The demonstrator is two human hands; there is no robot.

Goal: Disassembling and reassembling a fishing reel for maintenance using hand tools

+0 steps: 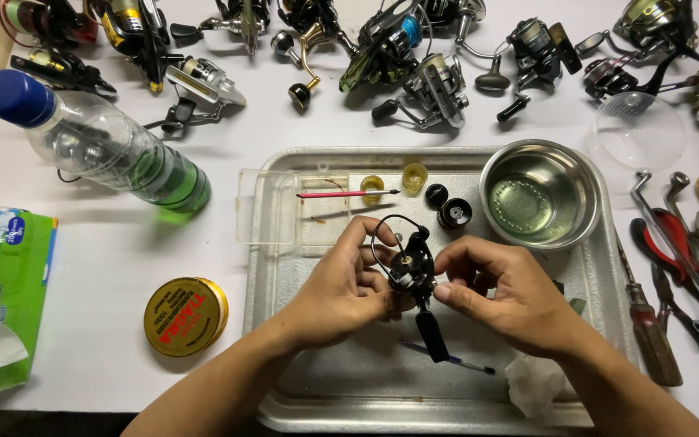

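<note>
At the far left lies a green tissue pack (6, 283), with a clear plastic bottle (99, 146) with a blue cap on its side beyond it and a round yellow tin (185, 316) nearer. The metal tray (285, 283) fills the middle of the white table. Above it, the left hand (341, 291) grasps a black fishing reel (410, 267) from the left, and the right hand (503, 295) pinches the reel's body from the right, its handle hanging down toward the near edge. Far on the tray sit a red-handled brush (341, 194) and a steel bowl (540, 194). Pliers and wrenches (681, 251) lie at the right; more reels (414, 57) line the far side.
</note>
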